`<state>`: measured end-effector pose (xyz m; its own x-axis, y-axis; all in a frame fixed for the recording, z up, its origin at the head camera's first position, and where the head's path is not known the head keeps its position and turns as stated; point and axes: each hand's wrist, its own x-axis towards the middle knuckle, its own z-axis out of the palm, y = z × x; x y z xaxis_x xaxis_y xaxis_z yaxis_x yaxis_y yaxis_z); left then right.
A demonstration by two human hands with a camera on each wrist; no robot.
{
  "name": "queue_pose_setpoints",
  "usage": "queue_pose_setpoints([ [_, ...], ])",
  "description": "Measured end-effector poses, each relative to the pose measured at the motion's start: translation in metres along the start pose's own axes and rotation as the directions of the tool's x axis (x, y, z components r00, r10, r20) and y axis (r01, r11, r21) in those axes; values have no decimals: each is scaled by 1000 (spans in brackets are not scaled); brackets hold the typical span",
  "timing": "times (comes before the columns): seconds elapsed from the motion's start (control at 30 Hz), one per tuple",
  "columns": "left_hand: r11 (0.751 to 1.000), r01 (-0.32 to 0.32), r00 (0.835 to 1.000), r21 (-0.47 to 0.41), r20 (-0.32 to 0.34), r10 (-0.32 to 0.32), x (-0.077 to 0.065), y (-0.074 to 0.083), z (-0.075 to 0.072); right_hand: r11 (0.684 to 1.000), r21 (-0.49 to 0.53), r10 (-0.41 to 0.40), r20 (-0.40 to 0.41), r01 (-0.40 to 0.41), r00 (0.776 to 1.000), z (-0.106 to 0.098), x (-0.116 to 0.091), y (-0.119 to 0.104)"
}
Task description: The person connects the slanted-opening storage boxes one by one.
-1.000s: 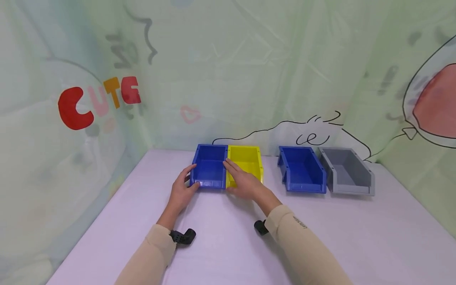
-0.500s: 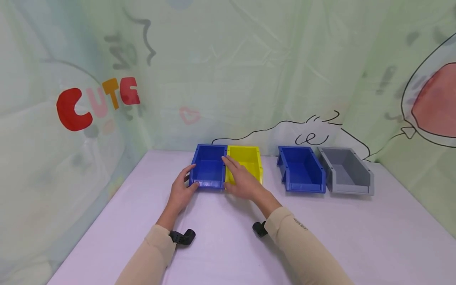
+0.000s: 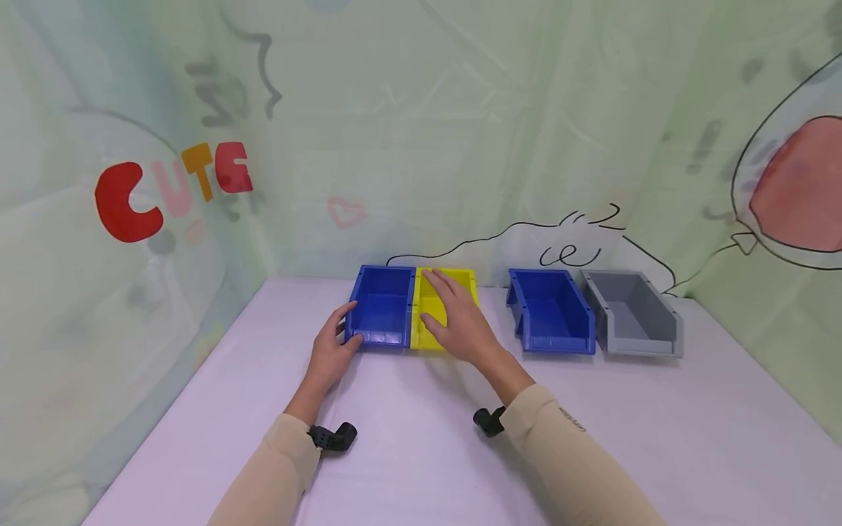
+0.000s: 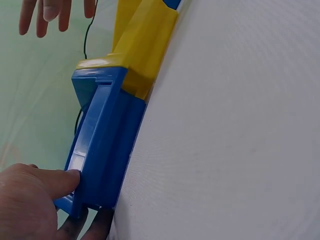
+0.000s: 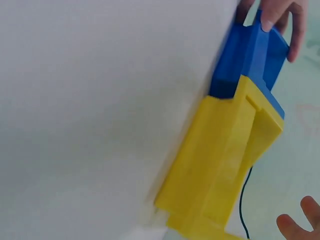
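Observation:
On the left of the table, a blue plastic storage bin (image 3: 384, 303) stands side against side with a yellow storage bin (image 3: 429, 340). My left hand (image 3: 333, 354) grips the blue bin's left front corner. In the left wrist view its thumb (image 4: 62, 182) lies on the front lip, with other fingers at the end wall and partly hidden. My right hand (image 3: 463, 325) hovers over the yellow bin, fingers spread and holding nothing. In the right wrist view, its fingertips (image 5: 310, 210) show apart from the yellow bin's wall.
To the right, a second blue bin (image 3: 555, 314) and a grey bin (image 3: 634, 318) stand close together, with a gap between them and the yellow bin. A printed curtain (image 3: 408, 146) hangs behind the pale table (image 3: 408, 453).
My right hand has lifted off the edge where the blue and yellow bins meet and shifted right over the yellow bin. The left hand keeps its grip; the bins stay put.

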<state>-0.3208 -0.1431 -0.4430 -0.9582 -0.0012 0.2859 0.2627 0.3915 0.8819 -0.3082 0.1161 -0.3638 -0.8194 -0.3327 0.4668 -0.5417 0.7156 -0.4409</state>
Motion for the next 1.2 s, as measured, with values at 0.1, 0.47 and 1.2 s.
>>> queue_pose_setpoints([
  [0.1,1000,5,1000,4,-1,-5,-1,-1,0,1000,8,3,-21,-3,1000,-6,-2,4],
  [0.47,999,23,1000,30,-4,-23,1,0,-1,996,28,93,-109,-90,990,-34,-12,15],
  [1.2,999,28,999,32,16,-28,-2,2,-2,970,53,244,-234,-238,941,-77,-38,48],
])
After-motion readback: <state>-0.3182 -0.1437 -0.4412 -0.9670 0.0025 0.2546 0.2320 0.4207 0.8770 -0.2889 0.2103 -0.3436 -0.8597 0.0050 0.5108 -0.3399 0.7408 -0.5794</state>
